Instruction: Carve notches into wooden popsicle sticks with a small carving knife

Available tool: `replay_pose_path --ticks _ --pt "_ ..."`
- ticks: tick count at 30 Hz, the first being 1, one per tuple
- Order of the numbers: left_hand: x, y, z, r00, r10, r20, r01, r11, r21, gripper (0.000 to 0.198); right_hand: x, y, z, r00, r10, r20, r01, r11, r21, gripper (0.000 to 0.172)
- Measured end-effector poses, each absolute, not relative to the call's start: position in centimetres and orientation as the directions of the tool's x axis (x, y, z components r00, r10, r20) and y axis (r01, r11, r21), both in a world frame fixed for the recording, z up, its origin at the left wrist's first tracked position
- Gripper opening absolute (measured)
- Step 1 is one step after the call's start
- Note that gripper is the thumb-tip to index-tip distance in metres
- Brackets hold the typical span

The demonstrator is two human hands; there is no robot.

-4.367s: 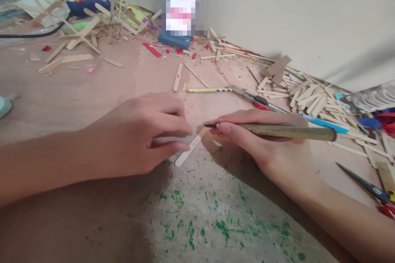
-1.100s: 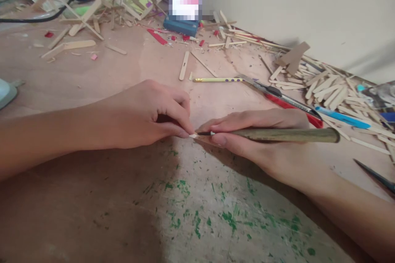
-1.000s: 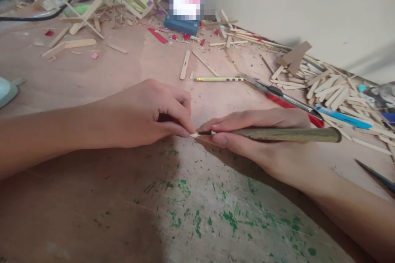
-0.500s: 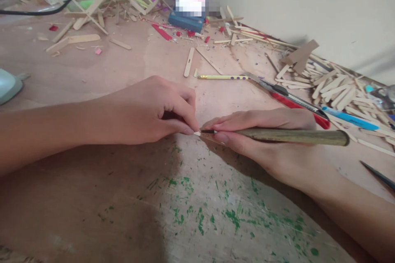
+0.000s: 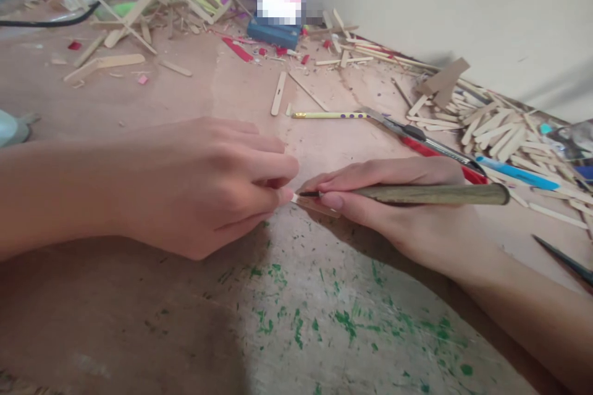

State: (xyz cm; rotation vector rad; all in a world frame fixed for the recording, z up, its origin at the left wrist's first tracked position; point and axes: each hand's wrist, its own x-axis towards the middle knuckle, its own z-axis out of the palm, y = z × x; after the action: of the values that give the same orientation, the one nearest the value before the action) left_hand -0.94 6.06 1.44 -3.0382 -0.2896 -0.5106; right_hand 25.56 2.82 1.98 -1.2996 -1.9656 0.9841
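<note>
My right hand (image 5: pixel 407 228) is closed round a hand tool with a round greenish-brown wooden handle (image 5: pixel 445 195). Its narrow dark tip (image 5: pixel 308 194) points left and meets a small flat craft stick (image 5: pixel 319 205) on the table. Part of that stick is hidden under my right fingers. My left hand (image 5: pixel 222 179) has its fingers curled, with the thumb and fingertips pinching the pale left end of the same stick. The kind of blade on the tool is too small to make out.
Beyond my hands lie a yellow pencil (image 5: pixel 328 115), a utility knife (image 5: pixel 430 142) and a blue stick (image 5: pixel 516 173). A heap of craft sticks (image 5: pixel 500 129) is at the right. A blue stand (image 5: pixel 273 32) holds a blurred screen. A dark pointed tool (image 5: pixel 563 259) lies at the right edge.
My left hand has rolled over, its back turning more toward me and its wrist coming lower. The right hand and tool stay almost in place; the view shifts slightly.
</note>
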Motion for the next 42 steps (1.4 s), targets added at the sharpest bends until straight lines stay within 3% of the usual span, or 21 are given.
replay_pose_path --ticks 6,12,28,42 --pt "-1.07 6.43 1.15 0.946 0.12 0.302 0.147 -0.987 -0.067 0.03 25.43 2.7 1.88 -0.354 0.933 0.063 0.512 0.25 -0.822 0.008" --pt "-1.03 6.34 1.3 0.938 0.168 0.302 0.183 -0.983 -0.023 0.041 25.38 2.73 2.03 -0.371 0.926 0.071 0.533 0.275 -0.8 0.01" --pt "-0.81 6.05 1.31 0.928 0.186 0.323 0.179 -0.982 0.052 0.04 25.39 2.61 2.07 -0.351 0.934 0.071 0.544 0.265 -0.796 0.01" --pt "-0.85 6.18 1.29 0.93 0.201 0.307 0.2 -0.979 0.035 0.045 25.61 2.66 1.63 -0.356 0.93 0.094 0.525 0.282 -0.803 0.011"
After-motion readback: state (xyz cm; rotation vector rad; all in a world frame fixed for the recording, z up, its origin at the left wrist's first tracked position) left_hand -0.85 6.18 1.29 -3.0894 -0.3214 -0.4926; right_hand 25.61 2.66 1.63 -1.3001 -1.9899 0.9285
